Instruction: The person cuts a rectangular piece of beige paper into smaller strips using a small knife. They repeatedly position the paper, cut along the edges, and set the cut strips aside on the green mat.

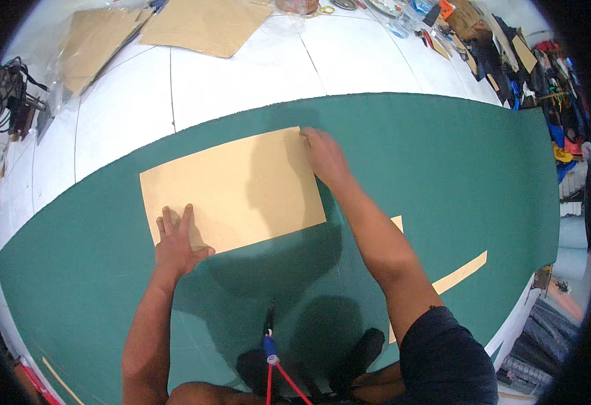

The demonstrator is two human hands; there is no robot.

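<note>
A tan rectangular sheet [234, 189], probably cardboard, lies on a large dark green mat [430, 155]. My left hand [175, 246] is open on the sheet's lower left edge, fingers spread and the thumb along the near edge. At the far right corner of the sheet is my right hand [326, 156], its fingers curled closed against the edge. Whether those fingers pinch the corner or a small tool is hidden. Narrow tan strips, one of them a slanting strip [464, 271], lie on the mat by my right forearm.
Larger brown sheets [204, 25] rest on the white tiled floor [241, 81] beyond the mat. A coiled black cable [5, 98] is at the far left. Mixed clutter [484, 40] crowds the far right. A red cord [288, 381] with a blue piece hangs in front of me.
</note>
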